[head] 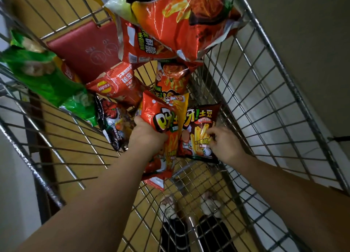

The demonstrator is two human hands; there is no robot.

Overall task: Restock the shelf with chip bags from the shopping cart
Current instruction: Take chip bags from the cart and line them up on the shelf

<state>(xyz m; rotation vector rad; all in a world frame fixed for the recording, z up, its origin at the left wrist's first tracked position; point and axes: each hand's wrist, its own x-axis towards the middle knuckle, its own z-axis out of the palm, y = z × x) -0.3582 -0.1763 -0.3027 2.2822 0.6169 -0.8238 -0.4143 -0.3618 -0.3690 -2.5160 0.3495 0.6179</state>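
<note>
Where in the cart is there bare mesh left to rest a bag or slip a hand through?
Bare floor mesh of the cart lies nearest you, below the orange bag in the left hand and the brown bag under the right hand. A smaller gap shows beside the red seat flap. The middle and far end are piled with bags.

The near end of the shopping cart (198, 185) floor is bare wire, open from above. Farther in, chip bags (170, 92) crowd the middle and pile high at the far end. Wire walls close both sides; a green bag (47, 77) drapes over the left wall.
</note>
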